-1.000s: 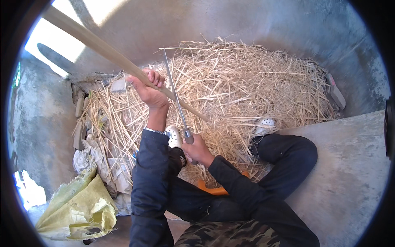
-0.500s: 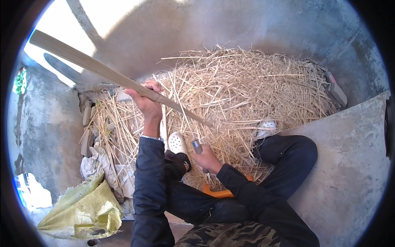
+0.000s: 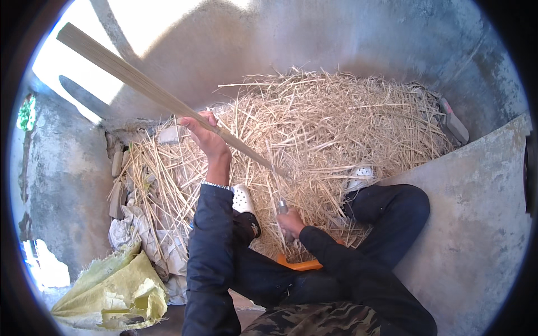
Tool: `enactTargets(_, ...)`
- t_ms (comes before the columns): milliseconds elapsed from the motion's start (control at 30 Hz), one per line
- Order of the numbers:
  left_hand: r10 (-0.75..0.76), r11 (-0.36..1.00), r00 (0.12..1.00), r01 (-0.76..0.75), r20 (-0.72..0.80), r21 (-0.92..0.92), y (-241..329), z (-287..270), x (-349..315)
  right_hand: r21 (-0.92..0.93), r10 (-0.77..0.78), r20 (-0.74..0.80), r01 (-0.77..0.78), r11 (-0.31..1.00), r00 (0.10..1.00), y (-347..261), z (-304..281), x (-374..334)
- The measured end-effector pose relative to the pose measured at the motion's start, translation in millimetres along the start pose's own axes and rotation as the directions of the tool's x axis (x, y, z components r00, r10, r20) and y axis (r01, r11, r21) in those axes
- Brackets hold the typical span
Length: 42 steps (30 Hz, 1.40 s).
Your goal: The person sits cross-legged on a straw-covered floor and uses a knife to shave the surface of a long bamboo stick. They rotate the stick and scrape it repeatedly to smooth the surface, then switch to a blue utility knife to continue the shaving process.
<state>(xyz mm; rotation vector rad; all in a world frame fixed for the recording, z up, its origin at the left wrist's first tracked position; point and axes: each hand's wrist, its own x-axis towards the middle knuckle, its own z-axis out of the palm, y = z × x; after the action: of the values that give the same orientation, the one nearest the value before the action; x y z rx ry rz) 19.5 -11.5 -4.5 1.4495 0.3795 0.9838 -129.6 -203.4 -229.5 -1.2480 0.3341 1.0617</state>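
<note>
A long, pale split-bamboo strip (image 3: 129,73) slants from the upper left down to the shavings in the middle. My left hand (image 3: 210,139) is closed around it partway along, thumb on the near side. Lower and to the right, my right hand (image 3: 292,222) grips a knife by its grey metal handle (image 3: 282,206). The knife's blade is thin and hard to make out; it seems to point up toward the strip's lower end. I cannot tell if the two touch.
A wide heap of bamboo shavings (image 3: 358,117) lies before my feet, against a concrete wall (image 3: 347,33). My white clogs (image 3: 244,199) stand in it. A torn yellow sack (image 3: 106,285) sits at lower left. An orange piece (image 3: 302,265) is partly under my legs.
My left hand has shifted right and slightly down, and the strip's upper end has swung right and up. My right hand has moved a little right and down with the knife.
</note>
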Motion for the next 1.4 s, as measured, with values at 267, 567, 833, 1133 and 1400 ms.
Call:
enactTargets(267,-0.060,0.998,0.996,0.058,-0.066,-0.038,10.0,8.4,-10.0,-0.188,-0.226,-0.101,0.204,0.961,0.969,45.5,-12.9,34.6)
enactTargets(567,-0.049,0.999,0.997,0.047,-0.052,-0.025,4.8,2.8,-3.0,-0.116,-0.195,0.078,0.203,0.972,0.978,-11.2,17.0,-10.1)
enactTargets(833,-0.087,0.981,0.991,0.068,-0.104,-0.180,5.6,-9.8,7.4,0.002,0.195,-0.087,-0.195,0.981,0.977,81.0,-66.8,32.3)
enactTargets(1133,-0.030,0.965,0.996,0.051,0.084,-0.256,65.3,-16.0,19.9,-0.135,0.065,-0.104,-0.079,0.988,0.992,16.9,-59.7,2.8)
enactTargets(1400,0.197,0.978,0.838,-0.131,0.509,-0.163,266.1,31.1,6.5,0.031,-0.436,0.023,0.435,0.900,0.900,-103.9,-8.6,-153.6)
